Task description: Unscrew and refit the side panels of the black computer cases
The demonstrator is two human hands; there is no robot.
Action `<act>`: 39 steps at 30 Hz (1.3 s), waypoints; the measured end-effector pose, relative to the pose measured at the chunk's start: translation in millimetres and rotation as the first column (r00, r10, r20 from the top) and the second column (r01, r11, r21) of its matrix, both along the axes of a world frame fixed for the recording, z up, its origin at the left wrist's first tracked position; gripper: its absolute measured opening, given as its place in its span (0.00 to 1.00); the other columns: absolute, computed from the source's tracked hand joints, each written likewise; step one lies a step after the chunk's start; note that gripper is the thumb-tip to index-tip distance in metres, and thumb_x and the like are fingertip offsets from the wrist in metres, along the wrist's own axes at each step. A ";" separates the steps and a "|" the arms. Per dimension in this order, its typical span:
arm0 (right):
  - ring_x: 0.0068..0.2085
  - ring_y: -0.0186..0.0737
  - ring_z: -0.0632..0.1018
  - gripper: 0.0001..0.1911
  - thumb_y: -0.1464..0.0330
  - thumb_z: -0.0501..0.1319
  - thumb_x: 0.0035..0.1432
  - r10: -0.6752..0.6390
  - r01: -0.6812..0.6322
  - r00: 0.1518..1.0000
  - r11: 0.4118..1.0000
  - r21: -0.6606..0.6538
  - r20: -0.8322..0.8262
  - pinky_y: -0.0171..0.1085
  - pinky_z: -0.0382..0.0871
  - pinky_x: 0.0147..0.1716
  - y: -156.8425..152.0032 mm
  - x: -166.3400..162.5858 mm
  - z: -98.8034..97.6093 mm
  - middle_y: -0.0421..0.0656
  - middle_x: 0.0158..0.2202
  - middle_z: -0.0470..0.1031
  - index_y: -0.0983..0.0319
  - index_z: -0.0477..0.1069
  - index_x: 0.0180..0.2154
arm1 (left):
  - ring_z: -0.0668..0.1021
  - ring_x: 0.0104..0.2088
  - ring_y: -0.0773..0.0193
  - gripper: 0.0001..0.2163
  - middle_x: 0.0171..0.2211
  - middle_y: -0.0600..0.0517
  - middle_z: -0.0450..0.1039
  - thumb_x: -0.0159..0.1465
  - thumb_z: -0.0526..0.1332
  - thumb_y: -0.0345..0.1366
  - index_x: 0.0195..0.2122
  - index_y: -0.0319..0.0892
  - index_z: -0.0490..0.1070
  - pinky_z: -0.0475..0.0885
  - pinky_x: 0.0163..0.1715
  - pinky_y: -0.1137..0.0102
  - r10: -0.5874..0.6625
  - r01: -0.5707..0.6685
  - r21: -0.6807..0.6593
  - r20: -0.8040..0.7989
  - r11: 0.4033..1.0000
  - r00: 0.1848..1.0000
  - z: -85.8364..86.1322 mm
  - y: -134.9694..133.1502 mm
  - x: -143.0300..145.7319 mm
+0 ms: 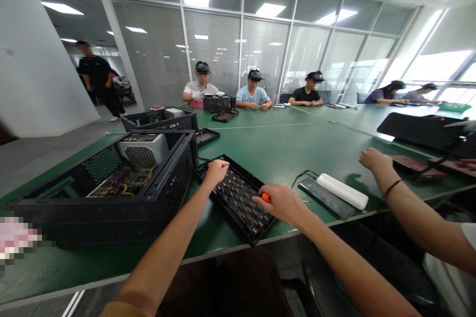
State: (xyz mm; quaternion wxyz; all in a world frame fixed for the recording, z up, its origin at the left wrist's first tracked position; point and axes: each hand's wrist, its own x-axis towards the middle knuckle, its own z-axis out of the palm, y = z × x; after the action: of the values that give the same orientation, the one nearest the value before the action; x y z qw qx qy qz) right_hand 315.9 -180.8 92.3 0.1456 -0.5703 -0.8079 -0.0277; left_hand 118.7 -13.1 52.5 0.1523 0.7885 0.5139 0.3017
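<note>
A black computer case panel (243,198), its patterned inner side up, lies aslant on the table in front of me. Over its far left part is my left hand (217,172), fingers closed in a pinch; whatever they may hold is too small to tell. My right hand (284,203) is wrapped around a screwdriver (266,197) with an orange handle, above the panel's right edge. Its thin shaft sticks out to the right, behind the hand. Left of the panel, an opened black computer case (111,218) lies on its side, with a grey power supply (143,151) and cables inside.
A dark flat device (327,198) and a white rounded bar (342,190) lie to the right on the green table (282,146). Another open case (159,119) stands behind mine. At my right a neighbour's arm (412,198) reaches over the table. Several people sit opposite.
</note>
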 end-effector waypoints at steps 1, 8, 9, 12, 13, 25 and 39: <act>0.33 0.38 0.71 0.16 0.57 0.49 0.57 0.041 -0.040 0.998 0.999 0.026 -0.040 0.34 0.60 0.33 5.4 1.9 3.2 0.44 0.30 0.71 0.61 0.69 0.33 | 0.75 0.31 0.65 0.10 0.28 0.51 0.76 0.56 0.54 0.32 0.33 0.40 0.75 0.66 0.36 0.74 0.040 -0.040 0.016 -0.013 0.999 0.999 -0.3 9.4 1.3; 0.39 0.36 0.68 0.12 0.65 0.47 0.59 0.295 -0.216 0.908 0.938 0.272 -0.297 0.34 0.59 0.40 63.0 8.4 53.9 0.45 0.37 0.67 0.63 0.62 0.41 | 0.74 0.33 0.65 0.08 0.30 0.49 0.75 0.56 0.56 0.32 0.31 0.38 0.74 0.65 0.36 0.73 0.170 -0.169 0.051 -0.030 0.984 0.985 -1.3 66.1 -0.1; 0.38 0.36 0.67 0.12 0.64 0.47 0.59 0.296 -0.201 0.902 0.933 0.300 -0.315 0.34 0.59 0.40 76.1 7.2 59.8 0.44 0.36 0.67 0.63 0.63 0.39 | 0.74 0.33 0.65 0.08 0.30 0.49 0.75 0.56 0.56 0.32 0.32 0.39 0.74 0.65 0.36 0.73 0.175 -0.173 0.059 -0.036 0.983 0.984 -2.2 70.6 -0.5; 0.33 0.35 0.67 0.13 0.60 0.49 0.58 0.259 -0.127 0.891 0.931 0.344 -0.373 0.33 0.60 0.36 122.5 -0.2 68.0 0.41 0.30 0.66 0.63 0.64 0.33 | 0.73 0.34 0.64 0.07 0.31 0.50 0.75 0.56 0.56 0.32 0.32 0.40 0.73 0.65 0.38 0.72 0.165 -0.159 0.083 -0.064 0.984 0.984 -7.5 79.4 -0.7; 0.31 0.34 0.67 0.14 0.59 0.49 0.57 0.239 -0.096 0.881 0.935 0.342 -0.408 0.32 0.60 0.34 139.4 -3.7 67.4 0.40 0.28 0.66 0.63 0.64 0.32 | 0.73 0.35 0.64 0.07 0.31 0.50 0.75 0.56 0.56 0.32 0.31 0.41 0.73 0.65 0.39 0.72 0.157 -0.150 0.089 -0.077 0.985 0.985 -9.9 81.4 -0.5; 0.19 0.28 0.70 0.10 0.63 0.51 0.55 0.132 -0.094 0.707 0.991 0.093 -0.694 0.29 0.64 0.22 266.1 -44.0 14.0 0.33 0.22 0.68 0.59 0.59 0.39 | 0.73 0.40 0.62 0.12 0.36 0.46 0.74 0.59 0.51 0.31 0.36 0.42 0.74 0.63 0.45 0.70 0.099 -0.076 0.093 -0.277 0.993 0.956 -26.2 93.1 -1.7; 0.19 0.32 0.74 0.07 0.67 0.52 0.56 0.004 -0.147 0.695 0.980 -0.137 -0.719 0.28 0.68 0.19 268.3 -47.5 13.8 0.36 0.18 0.69 0.61 0.54 0.36 | 0.73 0.40 0.60 0.12 0.37 0.43 0.72 0.60 0.51 0.35 0.39 0.40 0.72 0.64 0.43 0.70 0.157 -0.135 0.093 -0.297 0.986 0.942 -30.5 94.5 -0.5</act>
State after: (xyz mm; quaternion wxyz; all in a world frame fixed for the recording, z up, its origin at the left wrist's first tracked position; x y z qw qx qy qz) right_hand 268.4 87.5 106.0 0.3959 -0.5133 -0.7094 0.2766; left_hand 118.2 81.5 22.0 0.0205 0.7902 0.5770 0.2055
